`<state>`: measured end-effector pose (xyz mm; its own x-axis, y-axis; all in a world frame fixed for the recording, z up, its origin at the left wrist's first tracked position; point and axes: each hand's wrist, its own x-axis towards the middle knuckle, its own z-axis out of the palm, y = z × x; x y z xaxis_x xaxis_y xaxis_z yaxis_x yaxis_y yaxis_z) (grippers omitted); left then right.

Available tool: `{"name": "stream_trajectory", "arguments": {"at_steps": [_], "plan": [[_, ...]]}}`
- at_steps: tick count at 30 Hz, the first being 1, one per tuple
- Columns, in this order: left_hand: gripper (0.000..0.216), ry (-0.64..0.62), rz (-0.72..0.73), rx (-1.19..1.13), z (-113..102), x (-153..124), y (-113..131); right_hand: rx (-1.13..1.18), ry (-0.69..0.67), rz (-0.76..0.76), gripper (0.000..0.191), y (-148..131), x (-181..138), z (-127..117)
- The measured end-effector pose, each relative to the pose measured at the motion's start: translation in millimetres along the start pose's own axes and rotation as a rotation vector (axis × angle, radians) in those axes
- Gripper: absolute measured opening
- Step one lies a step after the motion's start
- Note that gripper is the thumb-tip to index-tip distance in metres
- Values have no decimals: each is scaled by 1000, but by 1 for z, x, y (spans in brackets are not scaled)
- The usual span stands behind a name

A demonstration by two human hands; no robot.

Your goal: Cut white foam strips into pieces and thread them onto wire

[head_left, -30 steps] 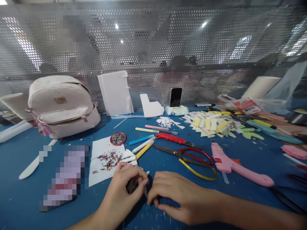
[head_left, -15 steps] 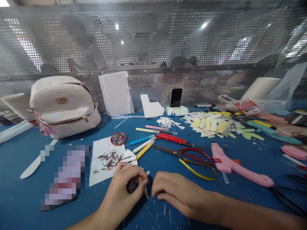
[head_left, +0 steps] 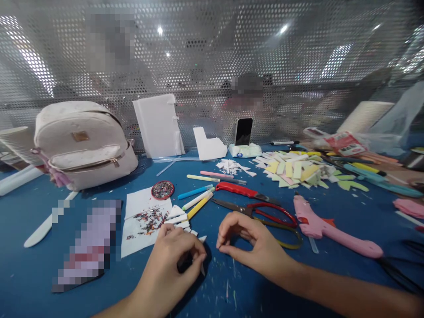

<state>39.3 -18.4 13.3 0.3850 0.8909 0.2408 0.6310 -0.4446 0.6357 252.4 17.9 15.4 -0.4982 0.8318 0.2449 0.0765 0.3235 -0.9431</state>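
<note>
My left hand (head_left: 174, 260) is closed in a pinch over the blue table, its fingertips on a small white pointed piece (head_left: 203, 239) that is mostly hidden behind them. A short gap to the right, my right hand (head_left: 250, 243) is curled, thumb and fingertips together; whatever they hold, if anything, is too small to make out. Several white cut pieces (head_left: 179, 219) lie just beyond my left hand. Beside them is a white sheet (head_left: 135, 205) scattered with dark, colourful bits. Scissors (head_left: 243, 209) with red and yellow handles lie behind my right hand.
Markers (head_left: 195, 193), a red-handled knife (head_left: 236, 190) and a pink glue gun (head_left: 334, 234) lie around the hands. Farther back are a pile of pastel strips (head_left: 291, 170), a phone (head_left: 244, 131) and a white backpack (head_left: 82, 145). A perforated metal screen (head_left: 198, 66) borders the table.
My right hand has lifted and moved slightly away, its thumb and fingers now forming a rounder curl. My left hand keeps its pinch in nearly the same place.
</note>
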Motion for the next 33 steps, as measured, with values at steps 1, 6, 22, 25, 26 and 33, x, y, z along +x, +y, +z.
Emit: {"name": "stream_trajectory", "arguments": {"at_steps": [1,6,22,25,26,33], "plan": [[16,-4,9,5,0,0,0,10,6,-10,13,0,0,0],[16,-5,8,16,-1,0,1,4,6,-54,15,0,-2,0],[18,46,40,-10,2,-2,1,44,52,-75,17,-3,-4,1],[19,67,48,-32,2,-2,0,73,48,-76,18,-3,-5,1],[19,67,52,-33,3,-2,0,81,45,-76,19,-3,-5,1],[20,75,49,-30,3,-1,1,114,47,-58,22,-4,-4,2]]}}
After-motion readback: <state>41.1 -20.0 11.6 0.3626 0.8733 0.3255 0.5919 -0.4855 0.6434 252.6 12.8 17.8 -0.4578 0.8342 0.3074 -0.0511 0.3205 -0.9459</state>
